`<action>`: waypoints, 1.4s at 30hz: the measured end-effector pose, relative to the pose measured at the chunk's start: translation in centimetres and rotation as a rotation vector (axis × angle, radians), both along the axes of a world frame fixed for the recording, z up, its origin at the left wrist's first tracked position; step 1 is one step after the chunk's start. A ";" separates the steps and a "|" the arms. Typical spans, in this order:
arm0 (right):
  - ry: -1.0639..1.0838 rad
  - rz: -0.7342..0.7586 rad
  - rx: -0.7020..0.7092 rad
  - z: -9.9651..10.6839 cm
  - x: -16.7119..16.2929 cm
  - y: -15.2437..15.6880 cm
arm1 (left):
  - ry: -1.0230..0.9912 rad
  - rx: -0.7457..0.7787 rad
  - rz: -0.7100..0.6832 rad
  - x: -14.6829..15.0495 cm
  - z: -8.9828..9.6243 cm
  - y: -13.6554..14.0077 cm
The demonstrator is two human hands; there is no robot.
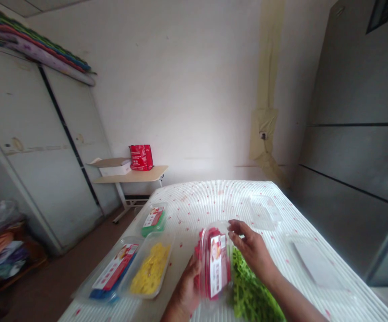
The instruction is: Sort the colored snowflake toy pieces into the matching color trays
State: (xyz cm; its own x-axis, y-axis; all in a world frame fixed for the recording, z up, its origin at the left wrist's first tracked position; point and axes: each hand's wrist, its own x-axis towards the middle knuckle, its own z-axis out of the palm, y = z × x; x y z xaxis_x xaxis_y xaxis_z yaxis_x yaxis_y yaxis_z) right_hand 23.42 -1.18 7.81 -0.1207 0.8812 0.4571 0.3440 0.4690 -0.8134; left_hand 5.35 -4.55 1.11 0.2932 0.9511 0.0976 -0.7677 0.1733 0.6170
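Red-filled container (pixel 208 264) is up in front of you, tilted over the patterned tabletop (pixel 200 197), between your hands. On that tabletop, a bright green bundle (pixel 252 290) lies to the container's right; to the left sit a blue-filled container (pixel 115 270), a yellow-filled tray (pixel 143 295) just beside it and, farther back, a smaller green-filled container (pixel 154 219). Your left hand (pixel 187 286) grasps the red-filled container's left side, its fingers partly hidden. Your right hand (pixel 250 246) has its thumb and fingers at the upper edge; I cannot tell whether they pinch it.
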 end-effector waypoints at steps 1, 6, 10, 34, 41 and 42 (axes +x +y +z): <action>-0.025 -0.008 0.003 0.0 0.0 -0.1 | -0.035 -0.059 0.016 0.2 0.1 0.0; -0.231 0.127 0.062 0.8 0.8 -1.8 | -0.187 -0.193 0.072 0.7 2.0 0.1; -0.447 0.316 0.140 1.4 0.4 -3.7 | -0.150 -0.228 0.074 0.7 2.6 0.1; -0.594 -0.016 0.324 -1.9 -2.2 -3.9 | 0.198 -0.329 0.425 2.6 1.7 0.5; -0.632 0.010 0.337 -1.1 -2.0 -3.7 | 0.269 -0.317 0.478 2.9 2.3 0.2; -0.601 0.059 0.304 -0.8 -1.9 -3.7 | 0.266 -0.318 0.470 2.8 2.3 0.2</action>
State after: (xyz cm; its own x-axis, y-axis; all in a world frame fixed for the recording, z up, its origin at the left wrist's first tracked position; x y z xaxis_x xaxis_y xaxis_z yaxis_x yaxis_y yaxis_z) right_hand 21.49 -4.87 7.04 -0.4756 0.7082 0.5217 0.6623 0.6786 -0.3175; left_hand 8.17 -4.35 3.45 -0.1881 0.9547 -0.2306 -0.6335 0.0615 0.7713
